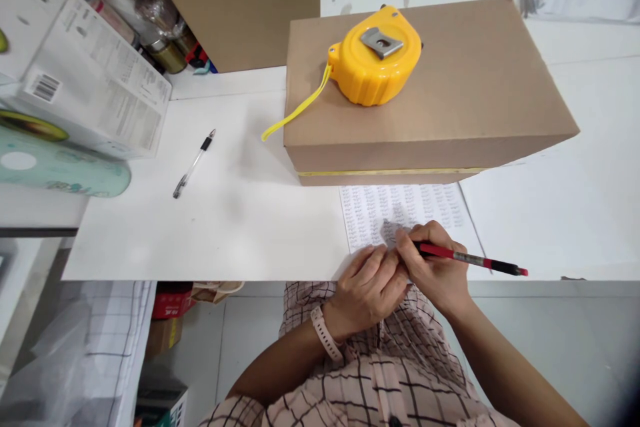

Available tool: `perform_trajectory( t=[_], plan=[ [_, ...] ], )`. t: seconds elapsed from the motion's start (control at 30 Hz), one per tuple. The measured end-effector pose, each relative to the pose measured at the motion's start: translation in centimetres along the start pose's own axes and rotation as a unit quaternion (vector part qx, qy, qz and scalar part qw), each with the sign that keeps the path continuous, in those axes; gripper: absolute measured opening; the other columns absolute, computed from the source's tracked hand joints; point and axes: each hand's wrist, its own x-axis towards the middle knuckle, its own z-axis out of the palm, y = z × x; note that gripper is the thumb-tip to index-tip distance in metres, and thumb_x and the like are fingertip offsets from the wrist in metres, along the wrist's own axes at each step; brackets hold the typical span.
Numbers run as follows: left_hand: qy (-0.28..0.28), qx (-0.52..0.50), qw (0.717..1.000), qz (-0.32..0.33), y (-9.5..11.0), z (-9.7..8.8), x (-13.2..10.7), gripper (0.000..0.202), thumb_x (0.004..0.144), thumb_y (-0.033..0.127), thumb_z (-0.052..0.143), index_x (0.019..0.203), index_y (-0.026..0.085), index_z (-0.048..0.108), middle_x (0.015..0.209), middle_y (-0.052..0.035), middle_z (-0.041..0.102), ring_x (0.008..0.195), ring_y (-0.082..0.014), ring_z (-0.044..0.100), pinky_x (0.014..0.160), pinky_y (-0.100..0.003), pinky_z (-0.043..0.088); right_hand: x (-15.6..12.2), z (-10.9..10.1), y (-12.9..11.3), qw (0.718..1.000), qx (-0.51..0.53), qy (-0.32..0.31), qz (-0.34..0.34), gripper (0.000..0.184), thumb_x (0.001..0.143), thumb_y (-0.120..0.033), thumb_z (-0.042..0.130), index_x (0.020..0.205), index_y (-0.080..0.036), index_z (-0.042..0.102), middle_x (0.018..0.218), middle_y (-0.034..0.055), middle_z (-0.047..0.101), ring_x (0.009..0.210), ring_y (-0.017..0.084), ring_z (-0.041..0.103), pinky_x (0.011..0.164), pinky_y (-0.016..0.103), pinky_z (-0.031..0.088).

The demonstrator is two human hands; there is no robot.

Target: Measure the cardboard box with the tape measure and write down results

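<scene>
My right hand (pixel 434 268) is closed around a red and black pen (pixel 470 259) that points out to the right. It rests at the near edge of a printed sheet (pixel 400 210) on the white table. My left hand (pixel 367 287), a pink watch band on its wrist, lies against the right hand with curled fingers touching the sheet's near edge. Whether it pinches anything is hidden. Just beyond the sheet stands a brown cardboard box (pixel 475 100) with a yellow tape measure (pixel 375 57) on top.
A clear ballpoint pen (pixel 194 163) lies on the white table (pixel 225 213) to the left. White printed boxes (pixel 95 80) and a teal roll (pixel 60 170) crowd the far left. A bigger cardboard box (pixel 240 0) stands behind. Bags and cartons sit on the floor below.
</scene>
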Motion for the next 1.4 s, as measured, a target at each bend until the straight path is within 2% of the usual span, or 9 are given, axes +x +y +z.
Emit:
perform_trajectory(
  t=[0.23,0.5,0.73,0.97,1.4],
  plan=[
    [-0.003,0.007,1.000,0.000,0.03,0.01,-0.08,0.028,0.099,0.033,0.061,0.114,0.015,0.074,0.121,-0.0058,0.077,0.115,-0.0198,0.068,0.110,-0.034,0.052,0.02,0.17,0.13,1.000,0.006,-0.007,0.020,0.034,0.091,-0.033,0.071,0.067,-0.023,0.048,0.056,-0.0058,0.054,0.050,0.010,0.051,0.049,0.024,0.042],
    [0.001,0.007,1.000,-0.003,0.08,0.08,-0.13,0.030,0.098,0.034,0.063,0.117,0.014,0.073,0.123,-0.0060,0.076,0.115,-0.0195,0.068,0.112,-0.035,0.051,-0.11,0.17,0.19,0.999,0.006,0.013,0.037,0.034,0.091,-0.034,0.070,0.068,-0.023,0.048,0.059,-0.0045,0.055,0.053,0.012,0.052,0.053,0.027,0.044],
    [0.003,0.010,1.000,0.000,0.04,0.00,0.03,0.027,0.099,0.034,0.061,0.113,0.015,0.074,0.120,-0.0054,0.078,0.114,-0.0196,0.070,0.110,-0.034,0.053,0.00,0.21,0.21,0.999,0.001,0.010,0.038,0.033,0.091,-0.035,0.071,0.069,-0.023,0.050,0.060,-0.0044,0.056,0.053,0.012,0.053,0.052,0.026,0.043],
    [0.001,0.012,1.000,-0.002,0.04,-0.10,0.09,0.028,0.099,0.033,0.061,0.115,0.014,0.074,0.120,-0.0034,0.078,0.114,-0.0190,0.070,0.109,-0.033,0.053,0.03,0.18,0.17,1.000,0.005,0.002,0.022,0.035,0.091,-0.031,0.069,0.067,-0.023,0.046,0.057,-0.0056,0.052,0.051,0.011,0.049,0.051,0.026,0.042],
    [-0.010,0.008,1.000,0.000,0.06,-0.01,-0.23,0.031,0.098,0.035,0.063,0.118,0.014,0.073,0.125,-0.0077,0.076,0.119,-0.0203,0.068,0.113,-0.035,0.051,-0.04,0.30,0.37,0.999,0.017,0.014,0.036,0.033,0.091,-0.034,0.070,0.068,-0.024,0.048,0.058,-0.0049,0.054,0.052,0.012,0.050,0.052,0.027,0.043]
  ],
)
